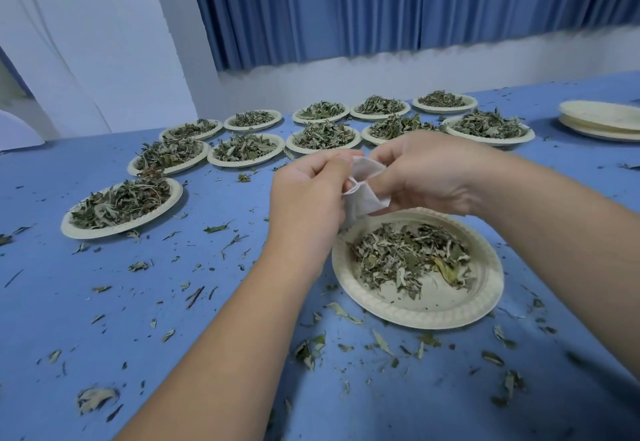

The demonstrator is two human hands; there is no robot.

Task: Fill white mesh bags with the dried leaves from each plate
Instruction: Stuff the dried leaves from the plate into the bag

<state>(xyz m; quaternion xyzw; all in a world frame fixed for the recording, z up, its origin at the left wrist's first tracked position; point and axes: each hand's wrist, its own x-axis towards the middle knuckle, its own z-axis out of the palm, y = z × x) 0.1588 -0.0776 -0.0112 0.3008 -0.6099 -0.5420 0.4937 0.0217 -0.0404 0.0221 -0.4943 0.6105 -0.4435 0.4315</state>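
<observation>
A small white mesh bag hangs between both hands, just above the far rim of the nearest plate. My left hand pinches the bag's left edge near its mouth. My right hand grips the bag's right side with curled fingers. The plate under them holds a loose heap of dried leaves. What is inside the bag is hidden.
Several more plates of dried leaves stand in rows at the back, and one stands alone at the left. A stack of bare plates sits far right. Leaf scraps litter the blue tablecloth.
</observation>
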